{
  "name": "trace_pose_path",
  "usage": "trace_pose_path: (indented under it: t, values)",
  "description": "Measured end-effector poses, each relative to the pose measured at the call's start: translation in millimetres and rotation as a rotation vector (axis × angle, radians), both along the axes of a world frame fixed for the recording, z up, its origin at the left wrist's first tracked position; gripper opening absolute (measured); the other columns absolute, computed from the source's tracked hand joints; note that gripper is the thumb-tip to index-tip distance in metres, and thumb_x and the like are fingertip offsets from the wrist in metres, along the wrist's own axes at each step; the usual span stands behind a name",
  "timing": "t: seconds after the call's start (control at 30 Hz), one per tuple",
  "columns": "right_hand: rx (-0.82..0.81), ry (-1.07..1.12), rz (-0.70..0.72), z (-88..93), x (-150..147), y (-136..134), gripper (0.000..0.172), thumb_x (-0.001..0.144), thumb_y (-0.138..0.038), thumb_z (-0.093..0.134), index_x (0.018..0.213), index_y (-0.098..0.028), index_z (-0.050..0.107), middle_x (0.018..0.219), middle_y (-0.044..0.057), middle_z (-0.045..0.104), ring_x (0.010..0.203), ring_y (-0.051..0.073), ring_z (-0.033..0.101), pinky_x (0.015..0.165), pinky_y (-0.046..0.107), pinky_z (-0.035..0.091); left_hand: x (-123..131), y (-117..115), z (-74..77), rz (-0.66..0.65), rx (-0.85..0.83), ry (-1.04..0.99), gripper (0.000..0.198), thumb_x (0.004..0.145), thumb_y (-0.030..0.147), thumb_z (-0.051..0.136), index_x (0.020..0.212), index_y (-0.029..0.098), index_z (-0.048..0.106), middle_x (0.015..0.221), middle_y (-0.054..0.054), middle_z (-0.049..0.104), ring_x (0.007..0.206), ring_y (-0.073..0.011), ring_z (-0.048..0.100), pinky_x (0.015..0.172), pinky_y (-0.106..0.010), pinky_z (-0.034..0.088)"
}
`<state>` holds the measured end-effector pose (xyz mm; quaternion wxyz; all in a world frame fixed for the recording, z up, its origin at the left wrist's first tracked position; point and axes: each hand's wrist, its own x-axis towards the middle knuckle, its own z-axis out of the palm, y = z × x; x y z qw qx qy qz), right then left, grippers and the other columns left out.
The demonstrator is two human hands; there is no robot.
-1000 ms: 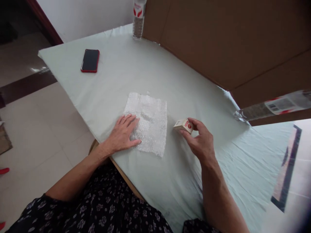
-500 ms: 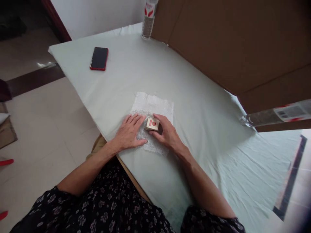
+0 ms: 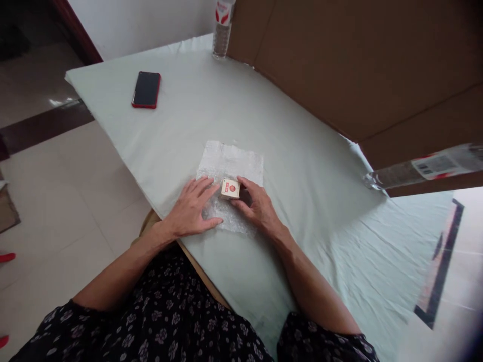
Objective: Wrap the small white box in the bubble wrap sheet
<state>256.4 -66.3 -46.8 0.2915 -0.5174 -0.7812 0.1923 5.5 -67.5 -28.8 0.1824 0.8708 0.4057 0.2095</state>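
Cardboard (image 3: 339,60), a tall brown sheet, fills the far right of our view, closing off the table (image 3: 181,110) behind the right hand. At its far end we see an upright clear bottle (image 3: 221,40). A second bottle (image 3: 400,176) stretches sideways across the right, its end beside the cardboard's lower corner; we cannot tell whether it stands or lies. A phone (image 3: 146,90) in a red case lies screen up near the table's far left corner, well apart from our hands. Pale green cloth (image 3: 358,241) covers the table, wrinkled at the right. Beyond the left edge we see tiled floor (image 3: 75,201).

Our small box (image 3: 230,189) is on the bubble wrap (image 3: 236,158), between the two hands. Our right hand (image 3: 260,203) holds it at its right side, thumb near, fingers far. Our left hand (image 3: 190,208) is spread wide and flat on the wrap's left part, fingertips just beside the box.

The box's pale top carries a red label and a red mark, both too small for us to read. The upright bottle's white label bears two red leaf-like shapes; the other bottle's label shows a barcode and red trim.
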Motion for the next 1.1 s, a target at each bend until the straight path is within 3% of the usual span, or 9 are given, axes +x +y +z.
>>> trace_pose_path:
  t: [0.13, 0.23, 0.3, 0.4, 0.5, 0.57, 0.87, 1.0, 1.1]
  values:
    - [0.108, -0.073, -0.032, 23.5, 9, -21, 0.054, 0.093, -0.046, 0.065, 0.141, -0.024, 0.051, 0.133, 0.015, 0.066, 0.117, 0.032, 0.065, 0.096, 0.050, 0.051, -11, -20, 14.9, -0.075, 0.049, 0.047, 0.060, 0.081, 0.033, 0.074, 0.136, 0.017, 0.058, 0.149, -0.019, 0.053, 0.146, -0.0398, 0.041, 0.123, -0.062, 0.028]
    - [0.142, -0.164, 0.111, 40.6, 6, -45, 0.043, 0.092, -0.044, 0.067, 0.129, -0.023, 0.058, 0.121, 0.013, 0.071, 0.109, 0.030, 0.067, 0.093, 0.046, 0.051, -15, -30, 18.0, -0.085, 0.085, 0.102, 0.047, 0.082, 0.021, 0.068, 0.128, 0.015, 0.062, 0.144, -0.020, 0.058, 0.142, -0.0392, 0.047, 0.120, -0.064, 0.032]
    - [0.114, -0.271, 0.208, 42.7, 0, -60, 0.043, 0.089, -0.041, 0.070, 0.126, -0.019, 0.061, 0.123, 0.016, 0.070, 0.107, 0.031, 0.066, 0.091, 0.047, 0.050, -15, -31, 15.2, -0.068, 0.124, 0.099, 0.033, 0.084, 0.014, 0.062, 0.116, 0.016, 0.067, 0.138, -0.019, 0.063, 0.137, -0.0375, 0.053, 0.117, -0.063, 0.037]
    - [0.186, -0.371, 0.186, 34.2, -10, -68, 0.028, 0.089, -0.022, 0.065, 0.117, -0.015, 0.065, 0.121, 0.018, 0.072, 0.102, 0.030, 0.066, 0.088, 0.046, 0.048, -10, -25, 10.2, -0.024, 0.191, -0.009, 0.017, 0.088, 0.009, 0.056, 0.097, 0.018, 0.069, 0.125, -0.015, 0.071, 0.123, -0.0314, 0.065, 0.111, -0.057, 0.045]
    - [0.320, -0.317, 0.074, 27.9, -13, -61, 0.021, 0.093, -0.008, 0.053, 0.106, -0.018, 0.067, 0.104, 0.010, 0.078, 0.090, 0.023, 0.069, 0.085, 0.039, 0.047, -4, -16, 11.7, 0.055, 0.187, -0.180, 0.013, 0.090, 0.011, 0.056, 0.088, 0.019, 0.067, 0.110, -0.010, 0.075, 0.104, -0.0243, 0.071, 0.098, -0.046, 0.054]
    - [0.327, -0.253, 0.004, 30.0, -12, -51, 0.017, 0.097, -0.012, 0.052, 0.100, -0.020, 0.067, 0.095, 0.006, 0.078, 0.083, 0.020, 0.070, 0.082, 0.036, 0.047, 1, -8, 16.3, 0.107, 0.162, -0.231, 0.010, 0.089, 0.014, 0.059, 0.091, 0.019, 0.067, 0.109, -0.010, 0.076, 0.101, -0.0238, 0.071, 0.094, -0.043, 0.056]
    - [-0.012, 0.137, -0.205, 40.5, -4, -9, 0.013, 0.092, -0.029, 0.058, 0.085, -0.024, 0.067, 0.090, 0.005, 0.076, 0.083, 0.021, 0.071, 0.070, 0.033, 0.052, 18, 15, 29.8, 0.099, 0.007, -0.131, 0.027, 0.075, 0.018, 0.069, 0.102, 0.021, 0.067, 0.135, -0.013, 0.066, 0.125, -0.0309, 0.062, 0.109, -0.049, 0.047]
    - [-0.149, 0.252, -0.165, 39.0, 0, 3, 0.014, 0.087, -0.033, 0.061, 0.078, -0.023, 0.065, 0.103, 0.007, 0.076, 0.091, 0.022, 0.070, 0.066, 0.030, 0.051, 25, 21, 27.4, 0.156, -0.093, -0.197, 0.017, 0.076, 0.026, 0.074, 0.087, 0.021, 0.063, 0.131, -0.012, 0.069, 0.122, -0.0311, 0.064, 0.106, -0.050, 0.048]
    - [-0.192, 0.280, -0.083, 40.4, 1, 9, 0.016, 0.084, -0.035, 0.065, 0.075, -0.022, 0.061, 0.114, 0.007, 0.074, 0.099, 0.023, 0.069, 0.074, 0.032, 0.052, 33, 24, 23.1, 0.188, -0.196, -0.321, 0.015, 0.081, 0.026, 0.068, 0.075, 0.020, 0.056, 0.118, -0.009, 0.074, 0.107, -0.0256, 0.069, 0.093, -0.041, 0.053]
